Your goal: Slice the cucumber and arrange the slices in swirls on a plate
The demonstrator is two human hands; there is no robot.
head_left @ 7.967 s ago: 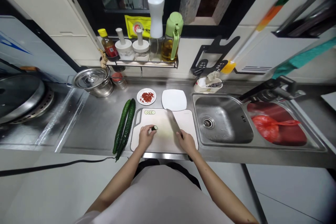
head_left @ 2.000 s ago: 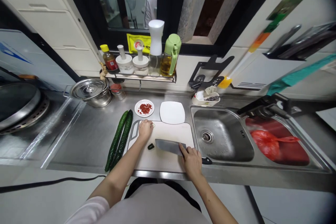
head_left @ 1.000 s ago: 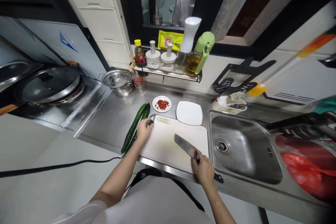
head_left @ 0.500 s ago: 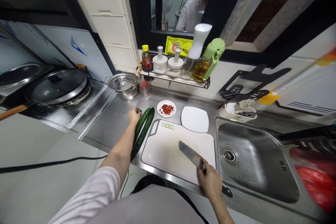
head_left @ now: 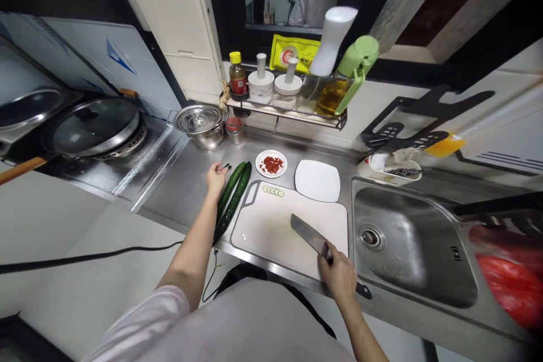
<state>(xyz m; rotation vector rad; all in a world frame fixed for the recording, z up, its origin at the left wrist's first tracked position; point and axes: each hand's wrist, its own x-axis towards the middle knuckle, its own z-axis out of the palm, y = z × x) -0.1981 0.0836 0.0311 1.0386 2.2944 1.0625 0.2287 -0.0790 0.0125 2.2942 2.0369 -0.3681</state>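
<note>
My left hand [head_left: 216, 176] is over the steel counter, its fingers pinched at a small dark green cucumber end [head_left: 228, 166]. Just right of it lie two long cucumbers [head_left: 233, 201] side by side. My right hand [head_left: 339, 274] grips the handle of a kitchen knife [head_left: 309, 233]. The knife's blade points up and left over the white cutting board [head_left: 271, 232]. A short row of cucumber slices [head_left: 273, 191] lies near the board's top left corner. Under my right hand, another black handle [head_left: 363, 290] sticks out by the sink edge.
Behind the board stand a small plate of chopped red pieces [head_left: 271, 164] and a white square plate [head_left: 317, 181]. The sink [head_left: 407, 254] is on the right, a lidded pan [head_left: 91, 127] on the left. A lidded steel pot [head_left: 200, 124] stands below the seasoning rack [head_left: 288, 112].
The view has tilted down slightly, so the counter things sit higher in the picture. My left hand has shifted slightly against the cucumber end. The knife stays over the board.
</note>
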